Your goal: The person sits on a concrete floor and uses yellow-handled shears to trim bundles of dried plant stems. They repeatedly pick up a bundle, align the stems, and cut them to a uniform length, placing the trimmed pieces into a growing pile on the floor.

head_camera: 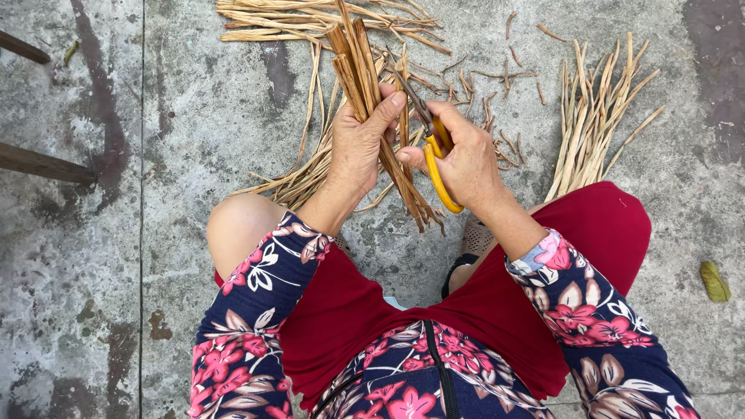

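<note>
Your left hand (358,147) is closed around a bundle of dried brown strips (371,93), thumb pressed across the front of them, so the bundle stands tilted with its upper ends pointing away from you and its lower ends fanning out below your palm, just above your knees. Your right hand (466,159) grips yellow-handled scissors (436,159), fingers through the loops, the handles curving down past your knuckles. The blades point up and left toward the bundle and sit right against the strips beside your left thumb; you cannot tell from here whether the blades are apart or closed.

On the concrete floor (194,116) beyond your hands lies a loose heap of the same strips (310,19), spreading under your left wrist. To your right, a second, paler pile (594,116) lies fanned out next to your red-clad knee (605,225). Short cut scraps (504,77) are scattered between the two piles. A single yellow-green leaf (714,281) lies well apart on the floor at the far right. Two dark wooden bars (39,163) jut in at the left edge.
</note>
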